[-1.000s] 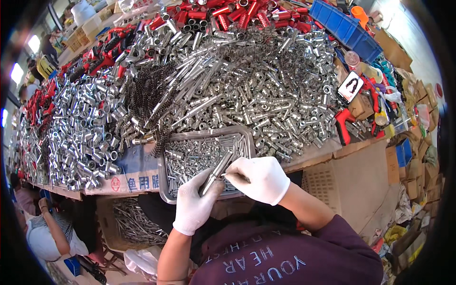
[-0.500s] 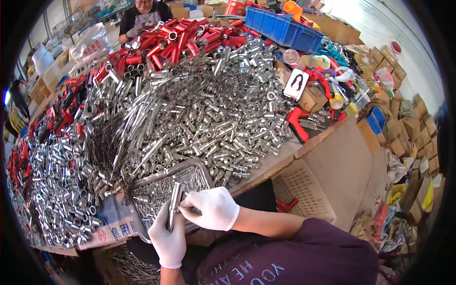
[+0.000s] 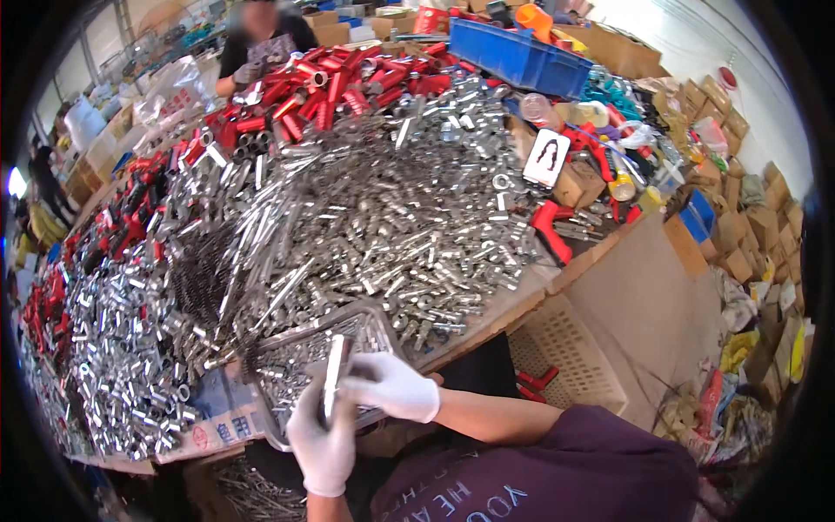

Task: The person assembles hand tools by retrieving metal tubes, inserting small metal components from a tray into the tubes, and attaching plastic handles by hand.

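Observation:
My left hand, in a white glove, is closed round a shiny metal tube that stands nearly upright from the fist. Close against the tube's right side is my right hand, also white-gloved. Its fingers are bent in toward the tube and partly hidden; anything small in them is too blurred to make out. Both hands are over the near side of a metal tray filled with small shiny pins. Beyond the tray spreads a large heap of silvery metal fittings.
Red tubular parts pile up at the back, before another person. A blue crate, a phone and a red pistol-shaped handle lie to the right. A plastic basket stands below the table edge; cardboard boxes stack farther right.
The view has shifted slightly. The tube has turned a little in my left hand, its shiny face now more toward me. My right hand has moved partly behind the tube.

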Action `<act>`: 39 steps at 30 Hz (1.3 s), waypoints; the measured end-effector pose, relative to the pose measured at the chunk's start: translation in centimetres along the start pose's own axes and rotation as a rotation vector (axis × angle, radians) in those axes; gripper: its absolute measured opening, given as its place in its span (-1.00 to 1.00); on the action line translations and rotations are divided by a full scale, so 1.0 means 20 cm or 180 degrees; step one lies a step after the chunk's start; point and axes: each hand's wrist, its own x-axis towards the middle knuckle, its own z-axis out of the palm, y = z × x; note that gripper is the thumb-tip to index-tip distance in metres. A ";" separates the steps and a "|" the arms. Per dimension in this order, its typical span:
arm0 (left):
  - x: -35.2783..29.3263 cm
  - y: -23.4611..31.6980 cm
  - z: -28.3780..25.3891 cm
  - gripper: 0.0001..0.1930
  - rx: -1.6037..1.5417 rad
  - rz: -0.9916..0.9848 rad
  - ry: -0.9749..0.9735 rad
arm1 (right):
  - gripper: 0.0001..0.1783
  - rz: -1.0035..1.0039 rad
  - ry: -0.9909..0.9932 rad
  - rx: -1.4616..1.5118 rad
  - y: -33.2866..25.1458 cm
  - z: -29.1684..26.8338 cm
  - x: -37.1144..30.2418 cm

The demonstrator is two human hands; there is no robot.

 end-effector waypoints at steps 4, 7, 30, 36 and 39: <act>0.02 0.13 0.07 -0.62 0.0317 0.0050 0.0026 | -0.68 0.0021 0.0462 0.0277 0.01 -0.02 0.00; 0.02 0.18 0.08 -0.55 0.0364 -0.0032 0.0130 | -0.63 0.0031 0.0258 0.0183 0.00 -0.04 0.00; -0.04 0.14 -0.14 -0.80 0.0586 -0.0006 0.0034 | -0.37 0.0011 -0.0077 -0.0917 -0.22 -0.06 -0.01; -0.04 0.18 -0.13 -0.58 0.1237 -0.0159 0.0070 | -0.59 -0.0023 -0.0495 -0.1680 -0.20 -0.08 -0.03; -0.02 0.15 -0.13 -0.56 0.0958 0.0214 0.0088 | -0.61 -0.0074 -0.0406 -0.1342 -0.20 -0.06 -0.03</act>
